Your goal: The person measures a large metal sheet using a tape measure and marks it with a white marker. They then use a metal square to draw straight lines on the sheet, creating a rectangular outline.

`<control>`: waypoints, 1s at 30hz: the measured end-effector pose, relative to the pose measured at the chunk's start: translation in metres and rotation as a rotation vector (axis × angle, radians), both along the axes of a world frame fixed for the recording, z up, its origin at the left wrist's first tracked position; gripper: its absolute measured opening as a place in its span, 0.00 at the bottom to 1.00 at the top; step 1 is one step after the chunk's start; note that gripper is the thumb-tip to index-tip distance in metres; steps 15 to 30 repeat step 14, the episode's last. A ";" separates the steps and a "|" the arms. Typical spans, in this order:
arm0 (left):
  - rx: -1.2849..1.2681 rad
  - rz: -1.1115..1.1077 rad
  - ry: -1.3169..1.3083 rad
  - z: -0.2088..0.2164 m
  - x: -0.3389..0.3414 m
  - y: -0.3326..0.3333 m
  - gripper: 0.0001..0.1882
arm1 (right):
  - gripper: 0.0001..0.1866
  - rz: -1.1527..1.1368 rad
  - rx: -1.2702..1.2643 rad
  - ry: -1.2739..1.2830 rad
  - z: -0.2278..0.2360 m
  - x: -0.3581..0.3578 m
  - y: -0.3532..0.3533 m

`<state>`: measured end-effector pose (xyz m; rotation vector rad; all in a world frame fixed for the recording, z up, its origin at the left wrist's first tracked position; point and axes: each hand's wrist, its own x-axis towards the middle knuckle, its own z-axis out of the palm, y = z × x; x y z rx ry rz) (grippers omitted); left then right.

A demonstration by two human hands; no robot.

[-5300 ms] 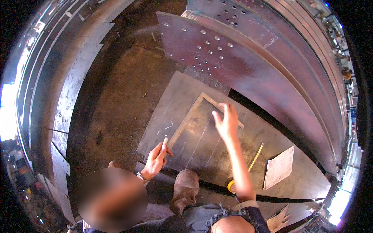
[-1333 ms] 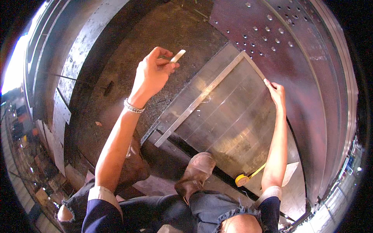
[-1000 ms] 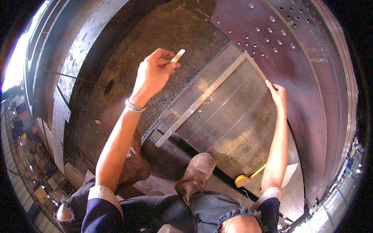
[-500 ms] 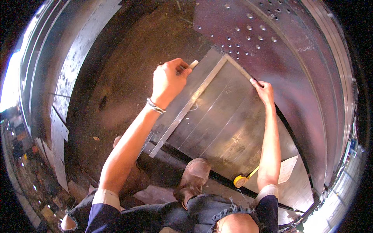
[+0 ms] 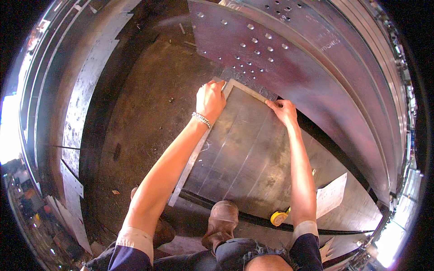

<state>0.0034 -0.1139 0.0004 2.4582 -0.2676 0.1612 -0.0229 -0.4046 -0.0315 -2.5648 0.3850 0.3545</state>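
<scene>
A metal carpenter's square (image 5: 191, 161) lies on a grey steel plate (image 5: 246, 149) with faint parallel lines across it. Its long leg runs down the plate's left side, and its corner points away from me. My right hand (image 5: 285, 111) grips the end of the short leg, thumb and fingers closed on it. Beside the corner, my left hand (image 5: 211, 100) is closed around a short pale stick of chalk (image 5: 224, 84), whose tip is just visible at the long leg's outer edge. A chain bracelet (image 5: 201, 119) circles my left wrist.
A reddish steel plate with several drilled holes (image 5: 289, 67) rises beyond the grey one. A yellow tape measure (image 5: 279, 218) and a sheet of paper (image 5: 332, 194) lie near my right forearm. My boot (image 5: 222, 217) stands at the near edge. Steel beams (image 5: 86, 86) line the left.
The square has slid left, nearer the grey plate's left edge, with my right hand on it. My left hand has come down with the chalk to the square's corner. The view has shifted.
</scene>
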 end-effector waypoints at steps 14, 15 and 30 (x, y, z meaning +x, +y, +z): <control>0.127 -0.026 0.086 -0.010 0.014 -0.015 0.19 | 0.38 0.005 -0.022 0.019 -0.005 0.001 -0.004; 0.127 -0.026 0.086 -0.010 0.014 -0.015 0.19 | 0.38 0.005 -0.022 0.019 -0.005 0.001 -0.004; 0.127 -0.026 0.086 -0.010 0.014 -0.015 0.19 | 0.38 0.005 -0.022 0.019 -0.005 0.001 -0.004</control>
